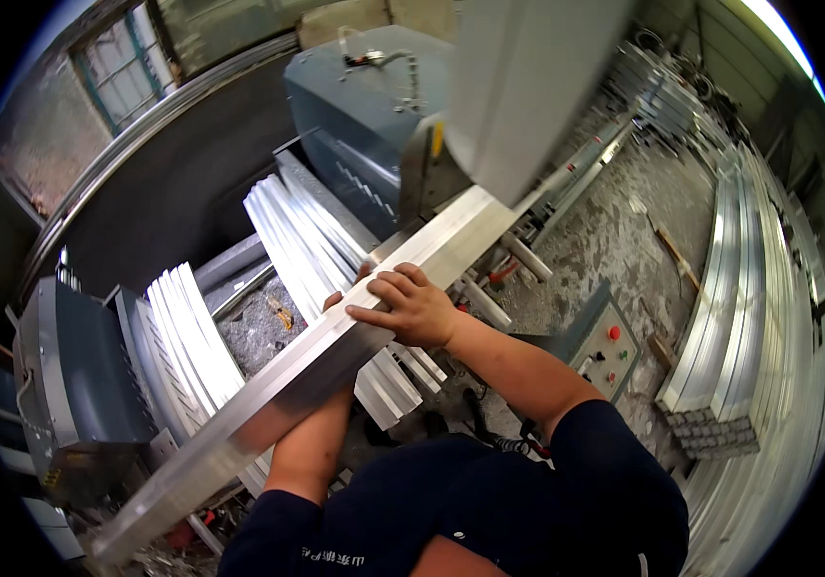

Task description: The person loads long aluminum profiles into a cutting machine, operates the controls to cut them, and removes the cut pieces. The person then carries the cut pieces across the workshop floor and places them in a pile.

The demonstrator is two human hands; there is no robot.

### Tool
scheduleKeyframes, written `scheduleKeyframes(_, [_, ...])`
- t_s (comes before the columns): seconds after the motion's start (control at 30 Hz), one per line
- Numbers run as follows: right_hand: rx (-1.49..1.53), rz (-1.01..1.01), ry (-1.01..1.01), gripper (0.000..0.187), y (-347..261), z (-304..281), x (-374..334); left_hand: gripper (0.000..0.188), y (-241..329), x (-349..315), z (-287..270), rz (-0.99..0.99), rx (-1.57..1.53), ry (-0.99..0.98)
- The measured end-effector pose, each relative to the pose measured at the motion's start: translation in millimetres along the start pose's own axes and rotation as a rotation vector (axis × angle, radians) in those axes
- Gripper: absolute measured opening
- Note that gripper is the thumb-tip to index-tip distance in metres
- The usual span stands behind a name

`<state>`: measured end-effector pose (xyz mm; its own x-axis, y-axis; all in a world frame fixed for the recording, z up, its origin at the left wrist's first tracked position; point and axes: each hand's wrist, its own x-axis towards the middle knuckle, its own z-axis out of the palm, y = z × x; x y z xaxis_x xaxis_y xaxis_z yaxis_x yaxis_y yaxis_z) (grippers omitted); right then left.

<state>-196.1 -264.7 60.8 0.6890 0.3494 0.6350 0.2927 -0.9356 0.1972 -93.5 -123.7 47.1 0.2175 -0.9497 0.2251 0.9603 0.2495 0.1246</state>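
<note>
A long silvery aluminium profile (278, 370) runs slantwise across the view, from the lower left up to a large pale grey panel (518, 87). My right hand (403, 306) lies over its upper face, the fingers curled on the top and the thumb side toward the near edge. My left hand (334, 301) reaches underneath from the near side. Only its fingertips show, curled over the far edge close to my right hand; the palm is hidden. Bundled aluminium profiles (302, 250) lie beyond and below the held piece.
A blue-grey machine housing (364, 125) stands ahead, and another machine unit (86, 356) at the left. A control panel (610, 346) with a red button sits at my right. Stacked profiles (720, 327) line the right side. A wooden-handled tool (677, 255) lies on the floor.
</note>
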Motion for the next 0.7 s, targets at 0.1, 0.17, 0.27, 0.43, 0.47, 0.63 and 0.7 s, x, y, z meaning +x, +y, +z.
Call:
scheduleKeyframes(0.1, [0.033, 0.013, -0.062, 0.065, 5, 25, 7, 0.059, 23, 1, -13, 0.008, -0.024, -0.013])
scheduleKeyframes(0.17, [0.004, 0.019, -0.02, 0.059, 4, 36, 11, 0.059, 35, 2, -24, 0.017, -0.032, -0.016])
scheduleKeyframes(0.27, [0.013, 0.037, 0.002, 0.062, 1, 60, 12, 0.058, 51, -5, -40, 0.039, -0.047, -0.007])
scheduleKeyframes(0.43, [0.021, 0.041, -0.047, 0.055, 3, 86, 17, 0.057, 63, -16, -78, 0.094, -0.073, 0.015])
scheduleKeyframes(0.47, [0.03, 0.059, -0.093, 0.056, 4, 89, 14, 0.056, 63, -16, -85, 0.101, -0.069, 0.017])
scheduleKeyframes(0.63, [0.113, 0.054, -0.089, 0.045, 11, 113, 6, 0.055, 60, -3, -122, 0.17, -0.048, 0.004])
scheduleKeyframes(0.7, [0.05, 0.041, -0.121, 0.04, 7, 116, 14, 0.055, 57, 1, -132, 0.19, -0.062, 0.0])
